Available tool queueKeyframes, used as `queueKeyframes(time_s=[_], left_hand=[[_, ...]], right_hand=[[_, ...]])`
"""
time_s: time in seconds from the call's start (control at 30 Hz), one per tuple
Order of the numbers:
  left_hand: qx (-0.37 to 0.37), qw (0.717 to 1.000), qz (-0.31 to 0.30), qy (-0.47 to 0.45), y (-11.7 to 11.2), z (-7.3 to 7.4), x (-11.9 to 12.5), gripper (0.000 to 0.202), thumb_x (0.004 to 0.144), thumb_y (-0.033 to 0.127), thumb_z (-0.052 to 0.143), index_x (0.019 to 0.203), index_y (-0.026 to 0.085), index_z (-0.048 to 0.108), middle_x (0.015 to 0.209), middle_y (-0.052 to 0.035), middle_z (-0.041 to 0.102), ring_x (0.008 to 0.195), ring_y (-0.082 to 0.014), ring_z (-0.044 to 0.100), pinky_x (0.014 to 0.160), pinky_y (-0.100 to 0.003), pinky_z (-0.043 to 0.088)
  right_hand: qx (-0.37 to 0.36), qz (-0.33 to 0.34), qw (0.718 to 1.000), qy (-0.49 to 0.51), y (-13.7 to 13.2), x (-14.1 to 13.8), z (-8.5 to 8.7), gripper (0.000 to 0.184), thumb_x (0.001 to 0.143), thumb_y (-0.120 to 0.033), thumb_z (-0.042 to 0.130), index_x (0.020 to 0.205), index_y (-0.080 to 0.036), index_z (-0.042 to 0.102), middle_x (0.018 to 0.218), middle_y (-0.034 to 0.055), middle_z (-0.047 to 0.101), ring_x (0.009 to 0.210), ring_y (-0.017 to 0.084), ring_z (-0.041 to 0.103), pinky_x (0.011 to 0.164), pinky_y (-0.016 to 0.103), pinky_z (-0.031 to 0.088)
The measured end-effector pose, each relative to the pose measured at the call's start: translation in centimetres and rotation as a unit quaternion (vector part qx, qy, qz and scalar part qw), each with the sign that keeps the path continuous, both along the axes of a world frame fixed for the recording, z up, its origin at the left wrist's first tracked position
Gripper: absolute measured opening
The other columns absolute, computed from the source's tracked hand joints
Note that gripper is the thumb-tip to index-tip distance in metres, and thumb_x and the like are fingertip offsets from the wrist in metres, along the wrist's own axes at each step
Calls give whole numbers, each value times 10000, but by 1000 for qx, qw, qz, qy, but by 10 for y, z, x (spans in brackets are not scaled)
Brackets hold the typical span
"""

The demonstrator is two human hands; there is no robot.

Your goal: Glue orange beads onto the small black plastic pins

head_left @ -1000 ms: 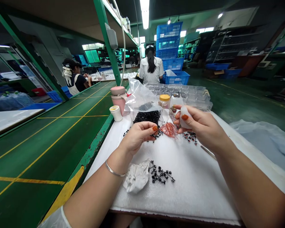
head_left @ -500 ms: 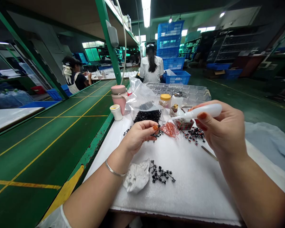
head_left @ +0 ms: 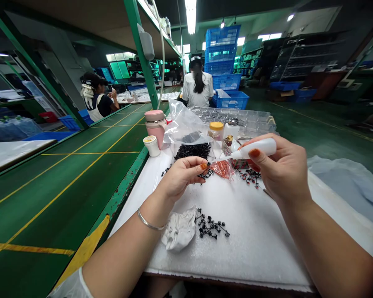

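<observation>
My right hand point(head_left: 279, 169) grips a small white squeeze bottle point(head_left: 257, 148) lying sideways, its thin nozzle pointing left toward my left hand. My left hand point(head_left: 182, 176) is closed in a pinch on a small black branched part point(head_left: 207, 174) just above the white foam mat point(head_left: 245, 240). Behind the hands lie a heap of black parts point(head_left: 192, 152) in a clear bag and a small bag of red pieces point(head_left: 223, 169). A finished-looking black sprig point(head_left: 209, 227) and a crumpled white cloth point(head_left: 178, 231) lie near my left wrist.
A pink flask point(head_left: 155, 126), a small white jar point(head_left: 151, 145), a yellow-capped jar point(head_left: 216, 130) and clear compartment trays point(head_left: 236, 118) stand at the mat's far end. A green conveyor point(head_left: 65, 178) runs along the left. Two other people point(head_left: 199, 85) work farther back, near stacked blue crates point(head_left: 222, 54).
My right hand lifted the white bottle from beside the red bag, turned it sideways, then moved it a little left toward my left hand. The left hand stayed put.
</observation>
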State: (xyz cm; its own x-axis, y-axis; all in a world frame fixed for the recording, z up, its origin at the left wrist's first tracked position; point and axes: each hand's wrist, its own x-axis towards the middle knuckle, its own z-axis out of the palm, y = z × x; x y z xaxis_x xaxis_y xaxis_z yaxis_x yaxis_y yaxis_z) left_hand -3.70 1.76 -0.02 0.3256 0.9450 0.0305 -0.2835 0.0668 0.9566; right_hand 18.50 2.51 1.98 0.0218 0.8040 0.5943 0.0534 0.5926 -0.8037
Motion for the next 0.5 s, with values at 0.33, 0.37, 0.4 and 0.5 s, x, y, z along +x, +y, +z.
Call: queueKeyframes(time_s=[0.33, 0.37, 0.4, 0.5], left_hand=[[3, 1000, -5, -3, 0, 0, 0, 214, 729, 282, 790, 836, 126, 689, 788, -19, 593, 721, -87, 547, 609, -192, 522], [3, 1000, -5, -3, 0, 0, 0, 212, 728, 281, 790, 835, 126, 689, 788, -19, 593, 722, -88, 547, 611, -193, 522], [2, 1000, -5, -3, 0, 0, 0, 211, 729, 280, 789, 833, 127, 689, 788, -19, 593, 723, -88, 548, 611, -194, 522], [-2, 1000, -2, 0, -1, 1, 0, 207, 730, 282, 788, 826, 128, 689, 789, -18, 594, 725, -89, 549, 615, -197, 520]], right_hand=[[3, 9, 1000, 11, -3, -2, 2, 165, 762, -372, 785, 829, -230, 737, 635, -3, 603, 540, 124, 490, 474, 269, 338], [2, 8, 1000, 9, -3, -2, 2, 157, 764, -375, 783, 830, -240, 738, 635, -3, 602, 542, 126, 488, 476, 273, 338], [1, 6, 1000, 7, -4, -2, 2, 151, 765, -377, 782, 830, -248, 740, 636, -3, 600, 544, 128, 487, 478, 276, 339], [8, 4, 1000, 5, -4, -3, 3, 135, 768, -368, 781, 829, -253, 745, 637, -3, 604, 548, 133, 494, 475, 279, 345]])
